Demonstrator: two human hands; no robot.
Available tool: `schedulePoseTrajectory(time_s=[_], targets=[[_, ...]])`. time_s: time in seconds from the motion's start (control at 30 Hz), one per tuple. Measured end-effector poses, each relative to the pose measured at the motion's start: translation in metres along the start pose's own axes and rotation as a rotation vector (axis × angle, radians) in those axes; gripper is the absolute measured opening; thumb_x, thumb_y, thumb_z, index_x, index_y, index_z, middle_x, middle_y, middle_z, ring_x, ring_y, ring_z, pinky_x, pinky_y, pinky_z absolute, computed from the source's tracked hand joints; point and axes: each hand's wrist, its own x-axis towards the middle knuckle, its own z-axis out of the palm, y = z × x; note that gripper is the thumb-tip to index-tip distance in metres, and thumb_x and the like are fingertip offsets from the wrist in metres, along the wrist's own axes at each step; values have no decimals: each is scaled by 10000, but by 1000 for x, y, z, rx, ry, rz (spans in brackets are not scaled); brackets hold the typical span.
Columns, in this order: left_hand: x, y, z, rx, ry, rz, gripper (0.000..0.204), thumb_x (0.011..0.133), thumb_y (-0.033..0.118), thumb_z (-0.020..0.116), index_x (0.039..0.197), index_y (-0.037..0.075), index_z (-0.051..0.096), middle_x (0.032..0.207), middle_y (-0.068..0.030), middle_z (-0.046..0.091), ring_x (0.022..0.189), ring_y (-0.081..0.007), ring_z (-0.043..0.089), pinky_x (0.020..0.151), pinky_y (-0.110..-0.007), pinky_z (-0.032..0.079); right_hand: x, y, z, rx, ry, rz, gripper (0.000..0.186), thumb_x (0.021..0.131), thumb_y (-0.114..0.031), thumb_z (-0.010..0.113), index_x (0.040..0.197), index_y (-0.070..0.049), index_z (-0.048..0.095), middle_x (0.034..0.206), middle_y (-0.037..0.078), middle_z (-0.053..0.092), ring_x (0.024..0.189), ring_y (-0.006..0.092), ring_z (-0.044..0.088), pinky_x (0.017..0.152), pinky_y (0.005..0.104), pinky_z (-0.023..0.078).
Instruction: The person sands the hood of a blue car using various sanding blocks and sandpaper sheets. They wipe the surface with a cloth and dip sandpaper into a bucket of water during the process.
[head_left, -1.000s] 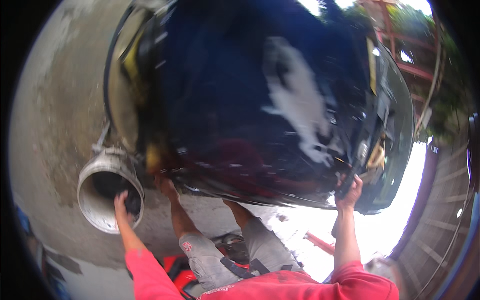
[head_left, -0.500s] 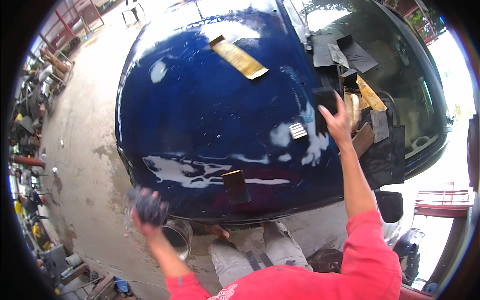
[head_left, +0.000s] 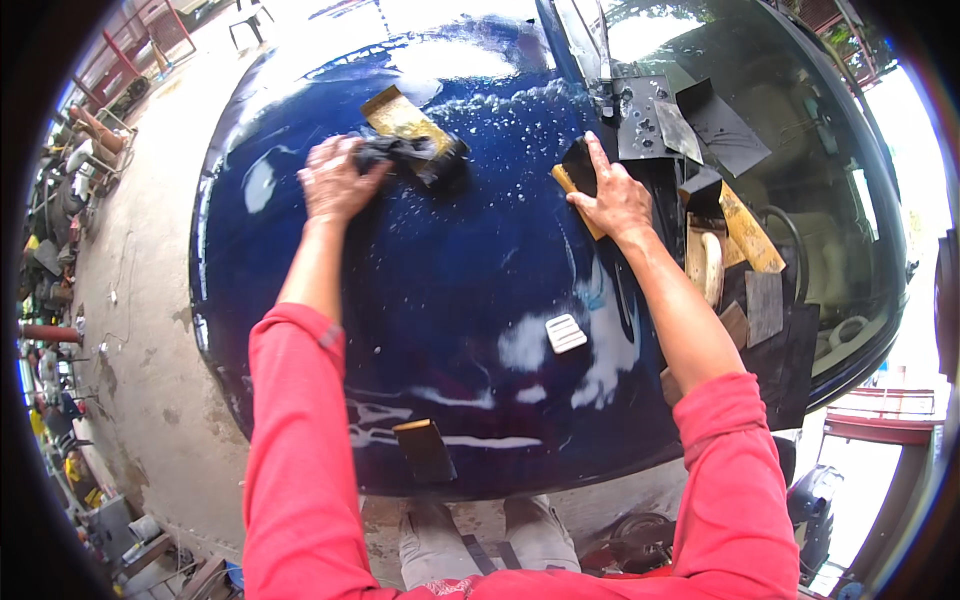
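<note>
My left hand (head_left: 338, 182) reaches over the blue car hood (head_left: 440, 300), its fingers closed on a wet dark cloth (head_left: 392, 150). The cloth lies against a folded sheet of yellow-backed sandpaper (head_left: 405, 115) and partly covers it. My right hand (head_left: 618, 200) presses a block wrapped in black sandpaper (head_left: 578, 170) with a yellow edge onto the hood near the windshield. Water drops and streaks spread over the hood between my hands. Nearer me lie a white ridged block (head_left: 566, 334) and a dark folded sandpaper piece (head_left: 425, 450).
Sandpaper sheets (head_left: 640, 120) and a curved pale-handled tool (head_left: 712, 265) lie at the windshield's base. Pale patches mark the hood. Concrete floor (head_left: 140, 330) runs along the left, with piled parts beyond. A chair (head_left: 248, 22) stands far off.
My left hand has swung from beside the bucket up onto the hood with the cloth. My right hand has moved left with its block. Fresh water drops now cover the far hood.
</note>
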Motion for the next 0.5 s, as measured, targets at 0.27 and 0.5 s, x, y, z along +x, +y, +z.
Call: schedulePoseTrajectory(time_s=[0.27,0.5], targets=[[17,-134,55,-35,130,-95,639,931,520,799,1455,190,641,1586,-151,556,1474,-402,500,1244,-545,378,104,-55,-61,86,-52,-15,1037,909,-373,813,1758,-237,233,1018,259,763,934,497,757,833,574,627],[24,-142,43,-140,39,-40,616,930,468,798,1457,192,637,1574,-123,567,1461,-388,516,1246,-524,373,198,-80,-52,-20,-62,-16,960,993,-407,733,1766,-203,202,1197,269,758,1082,460,763,971,552,614]])
